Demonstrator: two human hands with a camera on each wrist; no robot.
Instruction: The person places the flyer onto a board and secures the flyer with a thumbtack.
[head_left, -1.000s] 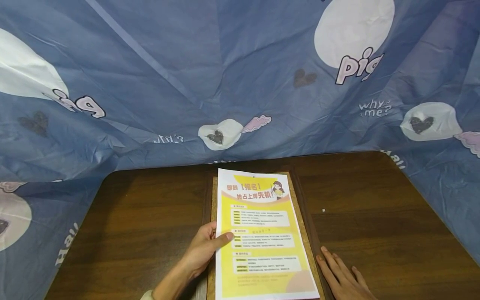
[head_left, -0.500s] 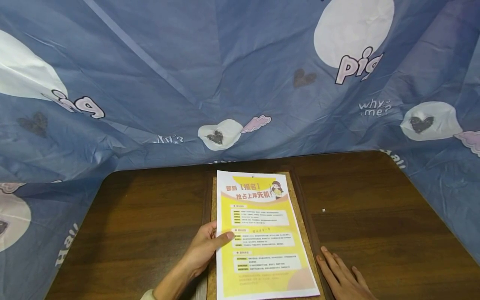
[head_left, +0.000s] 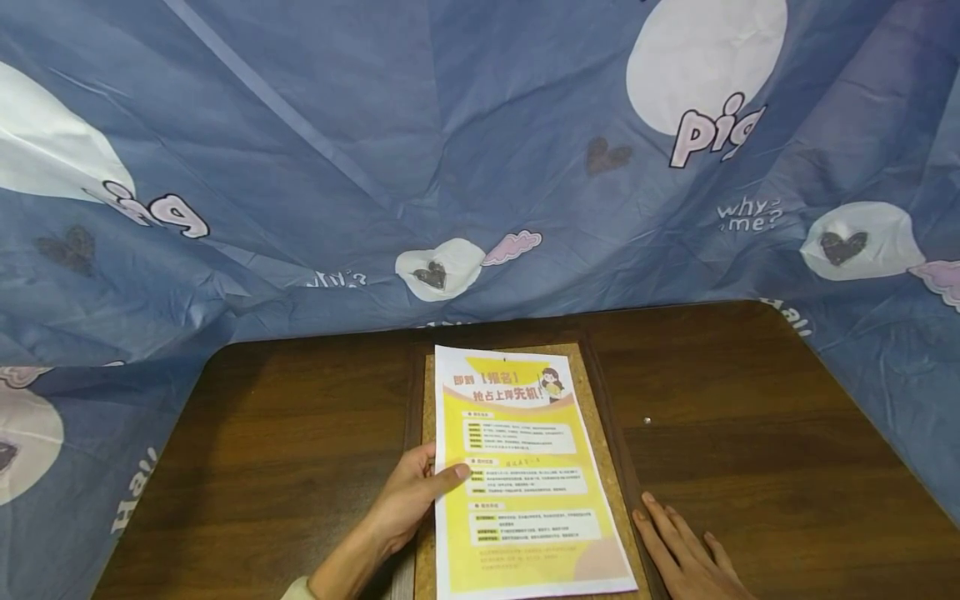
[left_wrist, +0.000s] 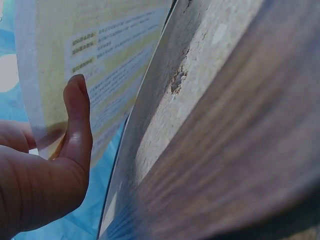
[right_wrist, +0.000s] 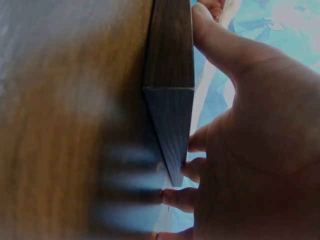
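A yellow and white printed flyer (head_left: 528,492) lies over a cork board (head_left: 600,421) with a dark wooden frame (head_left: 617,442). My left hand (head_left: 408,500) pinches the flyer's left edge, thumb on the printed side and the other fingers behind it. In the left wrist view the thumb (left_wrist: 77,120) presses on the sheet, which stands apart from the cork (left_wrist: 165,95). My right hand (head_left: 686,550) rests by the frame's right side with its fingers fairly straight. The right wrist view shows its fingertips beside the frame's end (right_wrist: 172,125).
The board lies on a dark brown wooden table (head_left: 300,433). A tiny pale item (head_left: 647,421) sits on the tabletop right of the board. Behind the table hangs a blue printed cloth (head_left: 525,192). A small dark spot (head_left: 505,359) marks the flyer's top edge.
The flyer's top edge has sunk slightly towards me, and more cork shows at its upper right. My left hand keeps its pinch almost in place. The right hand has not visibly moved.
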